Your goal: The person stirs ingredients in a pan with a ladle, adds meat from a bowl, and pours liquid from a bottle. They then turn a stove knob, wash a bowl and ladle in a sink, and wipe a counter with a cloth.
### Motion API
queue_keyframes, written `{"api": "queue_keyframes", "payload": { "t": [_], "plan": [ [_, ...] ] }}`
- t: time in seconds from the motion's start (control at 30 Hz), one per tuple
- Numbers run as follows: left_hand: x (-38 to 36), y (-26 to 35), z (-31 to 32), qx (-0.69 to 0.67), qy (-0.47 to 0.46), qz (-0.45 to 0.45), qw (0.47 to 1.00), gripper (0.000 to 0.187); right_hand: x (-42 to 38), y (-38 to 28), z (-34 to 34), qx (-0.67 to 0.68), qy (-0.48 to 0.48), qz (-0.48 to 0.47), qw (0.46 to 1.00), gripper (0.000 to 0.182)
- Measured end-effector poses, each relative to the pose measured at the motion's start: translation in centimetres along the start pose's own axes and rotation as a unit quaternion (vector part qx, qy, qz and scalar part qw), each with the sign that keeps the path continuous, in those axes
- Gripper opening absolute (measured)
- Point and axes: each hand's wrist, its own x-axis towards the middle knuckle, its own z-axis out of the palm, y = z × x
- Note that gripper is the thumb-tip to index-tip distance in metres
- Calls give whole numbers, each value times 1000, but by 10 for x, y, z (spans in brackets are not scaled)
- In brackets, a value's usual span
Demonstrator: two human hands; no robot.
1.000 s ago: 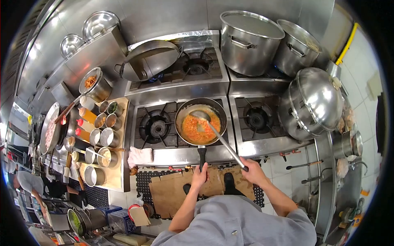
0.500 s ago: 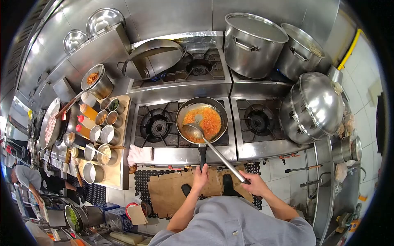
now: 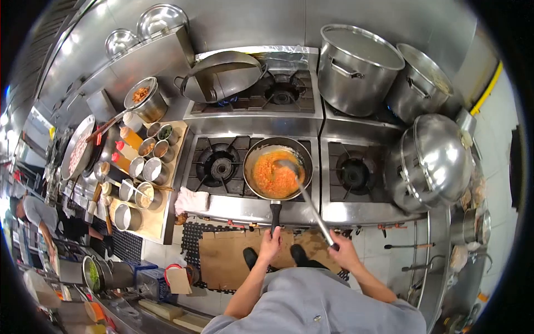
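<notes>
The stove (image 3: 250, 126) spans the middle of the frame, its burners set in a rear row and a front row. The tall pot (image 3: 356, 83) stands at the upper right; below it, at the right of the frame, is the domed pot (image 3: 445, 150). The wok (image 3: 245, 80) rests on the rear row, above and left of centre. The pan (image 3: 278, 143) sits on the front row at the centre of the frame, its handle (image 3: 275, 216) pointing almost straight down. The ladle (image 3: 312, 207) crosses the pan's lower right rim; its long axis slants from the bowl, at upper left, to the grip, at lower right. Orange food (image 3: 272, 178) covers much of the pan's floor, and the ladle's bowl sits in it, right of the middle. A cloth (image 3: 191, 201) lies on the stove's front ledge, left of the pan and apart from it. The right hand (image 3: 346, 251) is below and right of the pan; the left hand (image 3: 271, 245), directly below, is the nearer to it. The right fingers are wrapped around the ladle's grip, the left fingers clamped on the end of the pan's handle
</notes>
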Motion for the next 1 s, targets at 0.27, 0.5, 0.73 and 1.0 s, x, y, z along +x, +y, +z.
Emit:
{"api": "queue_keyframes", "payload": {
  "t": [0.27,0.5,0.73,1.0],
  "plan": [
    [-5,1,24,-68,63,-28,995,33,11,-14,-51,147,-208,239,937,61],
    [-43,-29,-21,-49,119,31,991,62,72,32,-27,124,-94,-68,986,52],
    [-177,-88,-167,-228,419,61,877,38,65,9,-17,143,-111,38,983,56],
    [-401,-164,-407,-397,679,270,555,40,64,-28,28,198,-95,28,975,36]
  ]
}}
